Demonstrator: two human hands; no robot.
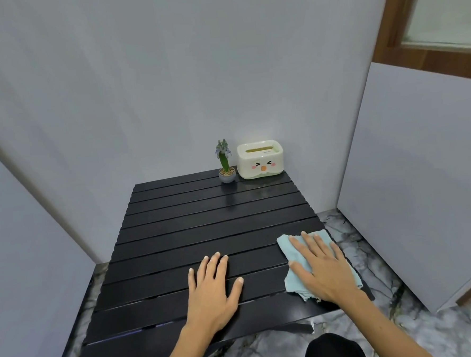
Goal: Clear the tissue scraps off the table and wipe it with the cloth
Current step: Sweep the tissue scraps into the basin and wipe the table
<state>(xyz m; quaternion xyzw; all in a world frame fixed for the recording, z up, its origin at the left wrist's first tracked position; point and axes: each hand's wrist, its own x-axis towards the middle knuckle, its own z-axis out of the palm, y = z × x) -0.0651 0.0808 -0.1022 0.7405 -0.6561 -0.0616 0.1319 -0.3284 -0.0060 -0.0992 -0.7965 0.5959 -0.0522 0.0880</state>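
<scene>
Cloth (289, 251) lower right on table (176, 226), right hand (321, 267) flat on it, fingers spread; left hand (212, 287) flat, fingers wide, lower centre.

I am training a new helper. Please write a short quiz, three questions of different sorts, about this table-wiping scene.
1. True or false: the right hand presses flat on the blue cloth.
2. What stands beside the tissue box? A) a cup B) a small potted plant C) a bottle
3. Fill in: the left hand rests open on the black slatted ____.

Key: 1 true; 2 B; 3 table. No tissue scraps are visible on it.
</scene>
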